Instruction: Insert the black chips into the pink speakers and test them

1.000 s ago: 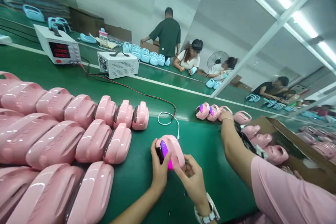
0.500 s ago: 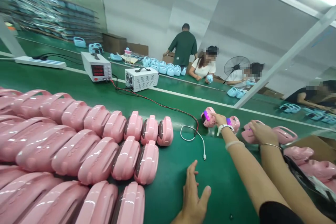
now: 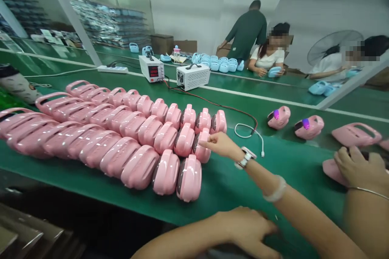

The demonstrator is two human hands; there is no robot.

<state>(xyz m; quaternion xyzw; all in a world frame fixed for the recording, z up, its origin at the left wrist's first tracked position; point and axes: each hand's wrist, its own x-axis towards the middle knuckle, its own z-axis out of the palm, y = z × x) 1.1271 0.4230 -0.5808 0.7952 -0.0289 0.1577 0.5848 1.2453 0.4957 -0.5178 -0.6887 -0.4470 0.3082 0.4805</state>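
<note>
My left hand [image 3: 251, 228] reaches in low from the bottom left and points right over the green worktop [image 3: 225, 194]. It holds nothing visible; thumb and fingers are apart, the fingertips blurred. Beyond it, a co-worker's watch-wearing hand [image 3: 220, 145] touches the end of a row of glossy pink handled devices [image 3: 190, 178]. That co-worker's other hand [image 3: 360, 168], wearing a bangle, rests on another pink device [image 3: 332, 172] at right. Two pink devices show purple light: one nearer [image 3: 310, 126], one farther left [image 3: 278, 117]. My right hand is out of view.
A white cable [image 3: 263, 145] lies on the worktop, joined to red and black wires. Behind stand a power supply [image 3: 151, 68] with red digits and a white vented box [image 3: 193, 77]. Other people handle blue devices [image 3: 223, 64] across the line. A slanted post [image 3: 355, 81] rises at right.
The view has swung left. My left hand has turned from pointing away to pointing right. The co-worker's watch hand has moved left from the lit devices to the pink rows.
</note>
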